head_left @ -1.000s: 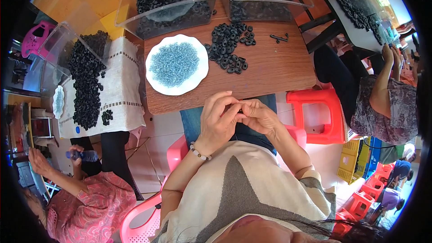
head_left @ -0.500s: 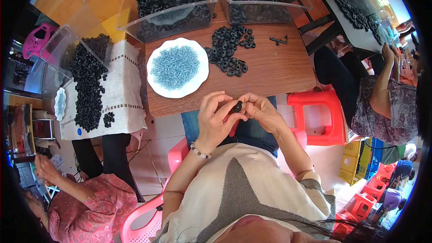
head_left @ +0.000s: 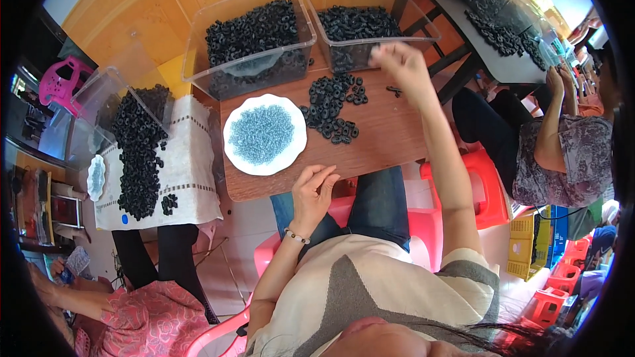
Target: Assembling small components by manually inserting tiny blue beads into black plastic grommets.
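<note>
My right hand [head_left: 406, 71] is raised over the table's far right, at the near wall of the right clear bin [head_left: 370, 41]. Its fingertips are pinched together; anything between them is too small to make out. Close to the table's front edge, my left hand [head_left: 313, 193] is loosely bent, thumb apart from the fingers, and no part shows in it. A heap of small black ring-shaped parts [head_left: 327, 102] lies on the brown table [head_left: 390, 132]. Left of it stands a white scalloped plate [head_left: 233, 158] full of small clear blue-grey beads [head_left: 262, 133].
A left clear bin [head_left: 250, 56] full of black parts stands at the table's back. Another person in pink sits by a cloth-covered table [head_left: 192, 165] with more black parts. On the right are a red stool [head_left: 476, 185], a dark table [head_left: 456, 23] and another seated person [head_left: 562, 152].
My hands have parted from the small black part they held together. The right has swung far and up toward the right bin; the left has stayed near the table edge.
</note>
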